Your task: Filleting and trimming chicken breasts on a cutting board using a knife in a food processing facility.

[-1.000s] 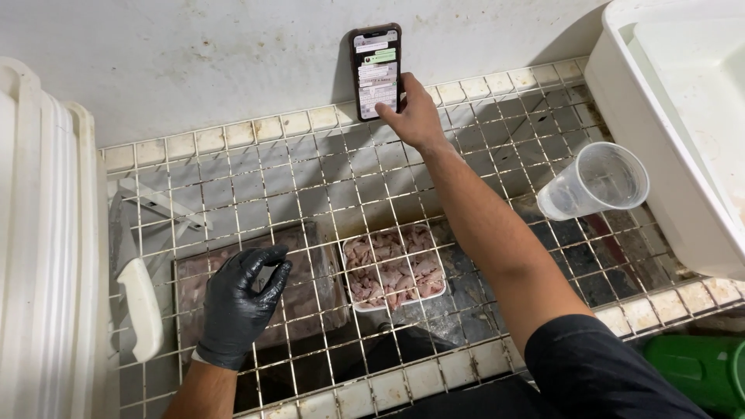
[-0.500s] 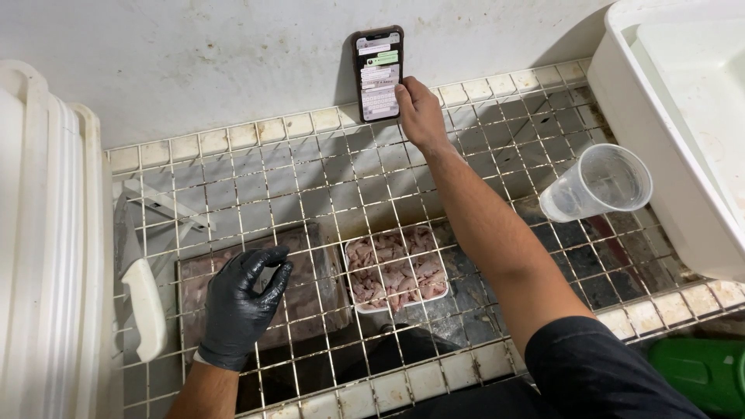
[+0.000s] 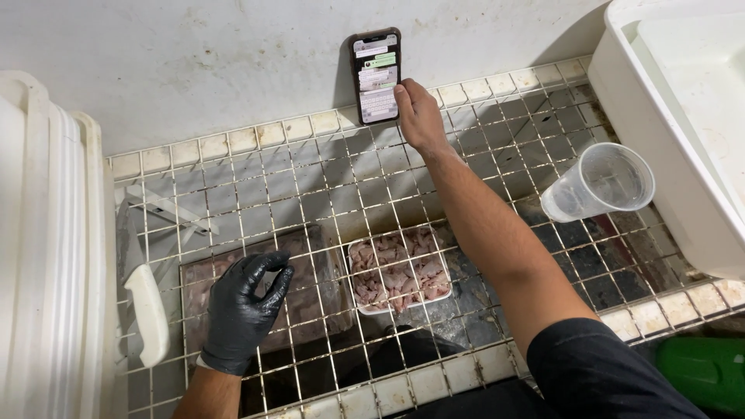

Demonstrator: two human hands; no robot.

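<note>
A phone (image 3: 375, 76) stands upright against the wall at the far edge of the wire-grid surface (image 3: 497, 167), screen lit. The right hand (image 3: 419, 115) touches its lower right side with loose fingers, grasping nothing. The gloved left hand (image 3: 244, 310) (black glove) rests half-curled, holding nothing, on the grid near the front edge. A tray of chopped meat (image 3: 400, 269) lies just right of it. A clear plastic cup (image 3: 597, 182) lies tipped toward the right edge; open grid lies between.

Lit phone (image 3: 375, 76) upright against wall
</note>
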